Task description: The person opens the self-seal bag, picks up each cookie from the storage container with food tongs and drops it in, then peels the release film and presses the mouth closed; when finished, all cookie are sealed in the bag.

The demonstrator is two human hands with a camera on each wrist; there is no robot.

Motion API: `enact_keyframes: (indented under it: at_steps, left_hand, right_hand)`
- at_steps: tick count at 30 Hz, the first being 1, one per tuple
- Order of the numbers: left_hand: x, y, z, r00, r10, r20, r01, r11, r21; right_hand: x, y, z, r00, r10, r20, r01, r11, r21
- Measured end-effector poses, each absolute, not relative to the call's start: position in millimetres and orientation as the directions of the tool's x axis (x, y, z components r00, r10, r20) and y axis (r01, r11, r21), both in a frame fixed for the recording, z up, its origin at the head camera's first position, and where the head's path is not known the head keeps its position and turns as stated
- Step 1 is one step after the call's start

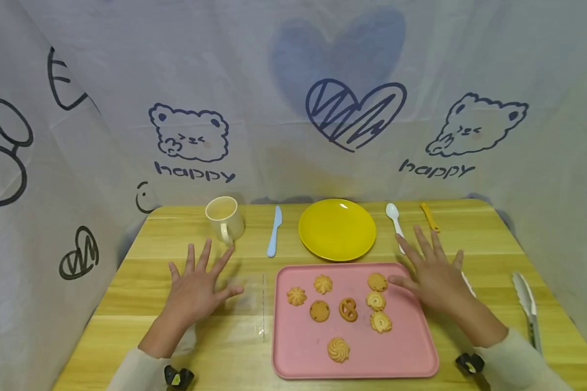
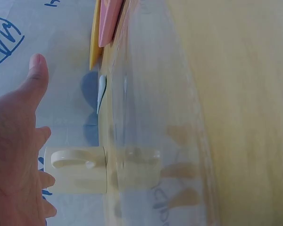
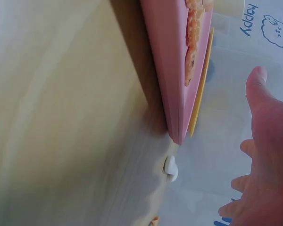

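My left hand (image 1: 194, 293) hovers over the left of the table, fingers spread, holding nothing. Just beyond its fingertips stands a cream mug (image 1: 216, 210), its handle facing me. My right hand (image 1: 437, 277), also spread wide and holding nothing, is above the right edge of a pink tray (image 1: 303, 355). Its thumb points at a round cookie (image 1: 377, 282) on the tray. Several other cookies and a pretzel (image 1: 348, 309) lie there too. Past the right fingers is a white spoon (image 1: 393, 212), its handle end close to the fingertips. Both wrist views show straight thumbs and bare palms.
Behind the tray lies a yellow plate (image 1: 337, 230), with a light blue knife (image 1: 274, 231) left of it. An orange handle-like utensil (image 1: 429, 217) is at the back right. Tongs (image 1: 528, 304) lie near the right edge. A printed curtain (image 1: 274, 163) surrounds the table.
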State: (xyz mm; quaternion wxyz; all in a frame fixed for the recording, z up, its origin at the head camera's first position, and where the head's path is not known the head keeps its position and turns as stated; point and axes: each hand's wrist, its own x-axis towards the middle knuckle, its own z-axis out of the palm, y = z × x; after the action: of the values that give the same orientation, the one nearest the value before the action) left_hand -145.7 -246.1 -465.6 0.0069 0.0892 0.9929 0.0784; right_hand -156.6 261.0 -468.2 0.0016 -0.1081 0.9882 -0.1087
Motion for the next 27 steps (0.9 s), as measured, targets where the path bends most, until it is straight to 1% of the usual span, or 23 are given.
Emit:
enact_keyframes:
  at_steps: [8,15,17,24,27]
  left_hand:
    - [-142,-246,-467,-0.984,0.179,0.008,0.177,0.97,0.166]
    - [-137,-246,-467,-0.983,0.186,-0.005,0.182,0.968,0.173]
    - [-135,-246,-467,-0.981,0.193,0.001,0.19,0.965,0.179]
    - [-123,-251,-477,-0.97,0.241,0.028,0.243,0.96,0.138]
    - [-116,-253,-480,-0.965,0.261,0.033,0.263,0.954,0.143]
  right_hand:
    - [-153,253,-469,-0.965,-0.256,0.051,-0.261,0.945,-0.2]
    - [-153,242,-471,-0.95,-0.31,0.028,-0.304,0.905,-0.296]
    - [-153,238,-472,-0.943,-0.331,0.024,-0.322,0.895,-0.308]
    - [-151,221,-472,-0.914,-0.405,0.016,-0.385,0.856,-0.345]
    - [-151,212,-473,-0.899,-0.438,0.019,-0.416,0.838,-0.354]
